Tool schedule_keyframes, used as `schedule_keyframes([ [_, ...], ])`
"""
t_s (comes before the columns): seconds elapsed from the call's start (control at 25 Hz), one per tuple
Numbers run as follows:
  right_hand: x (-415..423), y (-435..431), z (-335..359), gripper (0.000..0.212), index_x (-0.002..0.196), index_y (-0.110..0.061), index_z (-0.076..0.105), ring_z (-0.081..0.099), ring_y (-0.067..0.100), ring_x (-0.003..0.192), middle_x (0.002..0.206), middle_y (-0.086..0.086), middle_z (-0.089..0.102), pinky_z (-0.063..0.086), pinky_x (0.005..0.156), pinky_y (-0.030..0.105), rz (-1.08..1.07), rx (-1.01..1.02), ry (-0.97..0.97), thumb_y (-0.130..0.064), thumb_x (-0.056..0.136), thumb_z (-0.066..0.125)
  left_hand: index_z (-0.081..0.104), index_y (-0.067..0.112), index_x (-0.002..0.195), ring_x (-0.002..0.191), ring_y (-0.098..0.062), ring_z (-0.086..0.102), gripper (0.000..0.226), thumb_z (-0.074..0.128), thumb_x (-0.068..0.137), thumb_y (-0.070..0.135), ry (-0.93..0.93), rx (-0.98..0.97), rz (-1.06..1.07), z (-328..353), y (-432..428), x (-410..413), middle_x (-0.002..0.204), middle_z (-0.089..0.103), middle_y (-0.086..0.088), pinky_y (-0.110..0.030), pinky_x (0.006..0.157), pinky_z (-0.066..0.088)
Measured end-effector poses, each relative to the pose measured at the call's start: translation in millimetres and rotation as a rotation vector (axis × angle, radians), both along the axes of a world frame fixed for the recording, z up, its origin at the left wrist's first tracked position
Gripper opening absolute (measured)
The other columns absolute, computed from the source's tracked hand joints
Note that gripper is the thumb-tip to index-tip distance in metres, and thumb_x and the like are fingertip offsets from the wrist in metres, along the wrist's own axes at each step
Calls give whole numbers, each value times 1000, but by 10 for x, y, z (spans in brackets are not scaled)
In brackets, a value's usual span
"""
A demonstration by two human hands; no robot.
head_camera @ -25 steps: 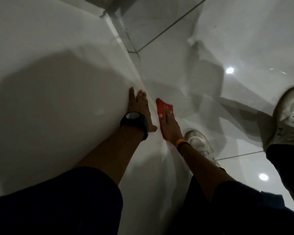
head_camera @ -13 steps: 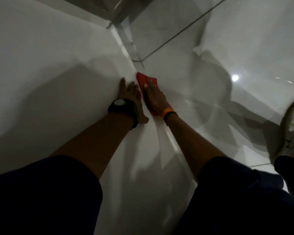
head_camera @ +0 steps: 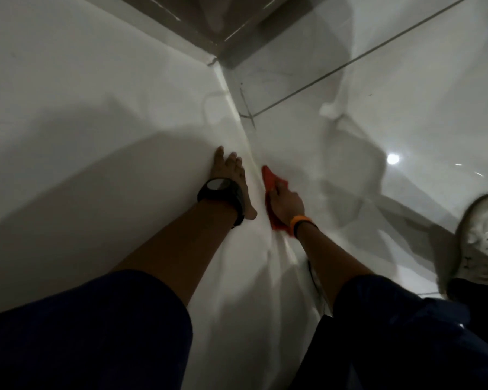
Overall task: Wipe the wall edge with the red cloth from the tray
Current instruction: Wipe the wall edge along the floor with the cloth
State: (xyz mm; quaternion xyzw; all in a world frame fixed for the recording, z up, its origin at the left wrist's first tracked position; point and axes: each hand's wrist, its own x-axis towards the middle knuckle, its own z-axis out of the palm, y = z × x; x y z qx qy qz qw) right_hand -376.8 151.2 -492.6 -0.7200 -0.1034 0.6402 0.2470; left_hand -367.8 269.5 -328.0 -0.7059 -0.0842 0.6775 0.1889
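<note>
The red cloth lies pressed against the wall edge, where the white wall meets the glossy floor. My right hand, with an orange wristband, lies flat on the cloth and covers its middle; red shows above my fingers and below my wrist. My left hand, wearing a black watch, rests flat on the white wall just left of the edge, fingers apart, holding nothing. The tray is not in view.
Glossy white floor tiles with dark grout lines spread to the right. A grey door frame or corner closes the edge at the top. My white shoe stands at the right; dark sleeves fill the bottom.
My right hand slid the cloth away along the edge, then back toward me. My left hand stays flat on the wall. The view has tilted.
</note>
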Motion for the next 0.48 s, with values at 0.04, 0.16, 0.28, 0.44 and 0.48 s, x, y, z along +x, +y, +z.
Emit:
schedule_keyframes([
  [0.04, -86, -268, 60, 50, 157, -23, 38, 59, 43, 128, 147, 21, 58, 45, 110, 45, 30, -54, 6, -40, 111, 33, 1, 4, 161, 158, -35, -5, 112, 35, 89, 82, -9, -13, 24, 63, -60, -39, 169, -4, -18, -61, 124, -8],
  [0.16, -209, -851, 145, 44, 145, -20, 55, 59, 41, 128, 145, 16, 62, 43, 111, 44, 113, -120, 44, -36, 109, 36, 2, 3, 161, 158, -34, -1, 109, 37, 91, 78, -80, -48, 87, 194, -211, -181, 169, 0, -18, -56, 126, -7],
  [0.28, -142, -1110, 283, 43, 130, -20, 66, 62, 39, 121, 141, 16, 64, 44, 110, 47, -63, -109, 169, -42, 103, 40, 8, 2, 161, 158, -35, 7, 98, 43, 96, 67, -172, -116, 109, 270, -391, -344, 169, 9, -19, -52, 128, -2],
  [0.44, 136, -1441, 643, 38, 120, -10, 68, 68, 33, 96, 133, 23, 66, 54, 96, 44, -811, -128, 666, -39, 103, 51, 8, 16, 163, 152, -34, 26, 78, 46, 103, 50, -311, -217, 410, 400, -816, -442, 163, 25, -21, -48, 128, 10],
  [0.48, 276, -1527, 786, 46, 125, -7, 67, 70, 33, 97, 130, 23, 67, 55, 96, 43, -940, -56, 781, -43, 103, 50, 6, 22, 163, 148, -34, 35, 74, 44, 105, 47, -371, -247, 588, 448, -955, -411, 159, 33, -21, -47, 126, 18],
])
